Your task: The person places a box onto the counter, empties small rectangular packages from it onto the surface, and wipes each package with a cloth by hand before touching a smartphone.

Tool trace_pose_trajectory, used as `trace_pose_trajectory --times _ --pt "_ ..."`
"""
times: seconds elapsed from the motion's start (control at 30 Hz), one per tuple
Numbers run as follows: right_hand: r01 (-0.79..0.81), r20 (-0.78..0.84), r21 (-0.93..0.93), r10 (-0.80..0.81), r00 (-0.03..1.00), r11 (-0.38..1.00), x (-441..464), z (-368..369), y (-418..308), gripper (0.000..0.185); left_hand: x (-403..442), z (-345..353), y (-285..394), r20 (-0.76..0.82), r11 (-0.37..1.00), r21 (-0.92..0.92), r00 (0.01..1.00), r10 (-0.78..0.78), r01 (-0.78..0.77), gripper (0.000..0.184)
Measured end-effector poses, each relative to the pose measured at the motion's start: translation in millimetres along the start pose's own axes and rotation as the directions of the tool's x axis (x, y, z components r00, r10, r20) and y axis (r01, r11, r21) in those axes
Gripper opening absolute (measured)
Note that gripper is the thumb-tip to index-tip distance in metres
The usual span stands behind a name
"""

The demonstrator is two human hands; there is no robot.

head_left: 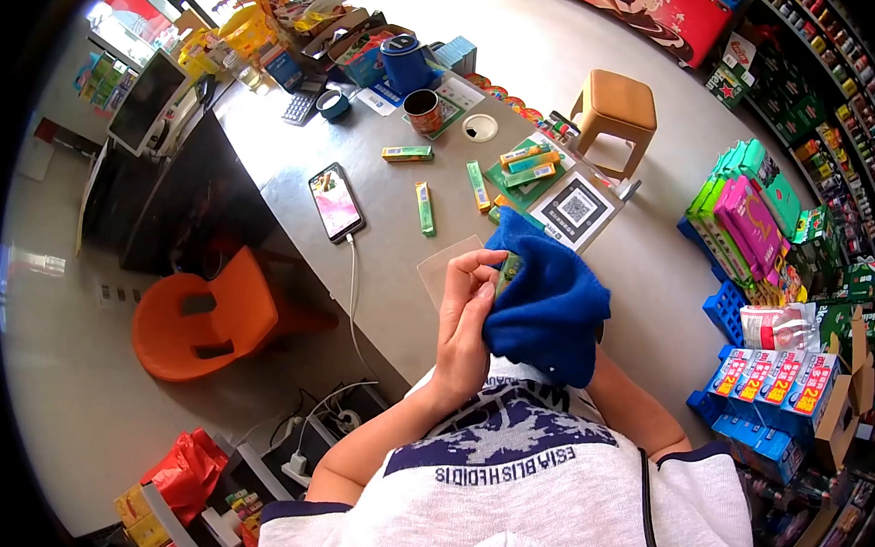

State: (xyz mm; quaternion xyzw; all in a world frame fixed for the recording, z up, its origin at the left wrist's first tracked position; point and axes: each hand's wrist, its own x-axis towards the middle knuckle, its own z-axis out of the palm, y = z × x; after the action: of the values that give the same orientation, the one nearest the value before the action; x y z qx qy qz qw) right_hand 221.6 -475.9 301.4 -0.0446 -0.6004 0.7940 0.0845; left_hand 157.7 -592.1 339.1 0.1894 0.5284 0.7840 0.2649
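My left hand (467,320) is raised over the table's near edge, thumb and fingers pinching a small green pack (508,273). A blue cloth (546,300) covers my right hand and wraps against the pack; the right fingers are hidden beneath it. My right forearm (635,406) reaches up to the cloth. Several similar slim green packs with yellow ends lie ahead on the grey table (388,270), among them one upright pack (424,209), one crosswise pack (407,153) and one slanted pack (478,186). Others rest on a green card near the right edge.
A phone (336,203) on a white cable lies left. Farther back are an open can (423,112), a round white lid (479,128) and a blue canister (406,66). A QR code card (575,210), brown stool (617,119), orange chair (210,315) and stocked shelves surround me.
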Motion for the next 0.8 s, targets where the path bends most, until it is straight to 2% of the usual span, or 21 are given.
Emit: trace_pose_trajectory --times 0.03,0.1,0.17,0.23,0.33,0.47,0.5,0.57,0.6,0.63,0.73,0.8 --pt "0.058 -0.037 -0.077 -0.061 0.997 0.995 0 2 -2 0.051 0 0 -1 -0.006 0.999 -0.045 1.0 -0.006 0.006 0.025" --pt "0.018 -0.098 -0.197 -0.038 0.995 0.98 -1 8 -24 0.039 -2 -2 -1 0.009 1.0 -0.003 1.0 0.021 -0.021 0.024" --pt "0.042 -0.103 -0.219 -0.066 0.992 0.975 0 8 -27 0.032 -5 -3 -3 0.02 0.995 0.061 0.997 0.075 -0.076 0.024" --pt "0.135 -0.055 -0.139 -0.143 0.988 0.981 3 0 -13 0.03 -7 -1 -8 0.031 0.976 0.151 0.987 0.155 -0.158 0.025" --pt "0.148 -0.01 -0.32 -0.159 0.987 0.936 5 -9 -10 0.028 -8 -3 -14 0.073 0.95 0.18 0.967 0.244 -0.254 0.027" --pt "0.143 -0.032 -0.311 -0.161 0.986 0.94 1 -16 7 0.026 -10 -3 -14 0.074 0.975 0.15 0.985 0.156 -0.166 0.03" --pt "0.107 -0.05 -0.278 -0.125 0.991 0.955 2 -17 9 0.026 -10 -4 -14 0.116 0.955 0.233 0.98 0.161 -0.184 0.031" --pt "0.168 -0.044 -0.512 -0.222 0.974 0.842 2 -18 7 0.028 -9 -9 -12 0.198 0.893 0.39 0.967 0.159 -0.227 0.034" --pt "0.241 0.015 -0.734 -0.339 0.941 0.635 6 -14 -13 0.03 -8 -10 -10 0.206 0.897 0.377 0.965 0.161 -0.23 0.035" --pt "0.281 0.107 -0.887 -0.43 0.897 0.365 10 -12 -27 0.032 -7 -10 -8 0.214 0.902 0.365 0.963 0.162 -0.233 0.037" --pt "0.296 0.178 -0.896 -0.343 0.922 0.331 13 -16 -41 0.042 -5 -10 -9 0.204 0.947 0.262 0.97 0.135 -0.187 0.04" --pt "0.328 0.213 -0.898 -0.362 0.908 0.295 15 -17 -43 0.038 -6 -10 -7 0.195 0.98 0.155 0.976 0.094 -0.126 0.041"
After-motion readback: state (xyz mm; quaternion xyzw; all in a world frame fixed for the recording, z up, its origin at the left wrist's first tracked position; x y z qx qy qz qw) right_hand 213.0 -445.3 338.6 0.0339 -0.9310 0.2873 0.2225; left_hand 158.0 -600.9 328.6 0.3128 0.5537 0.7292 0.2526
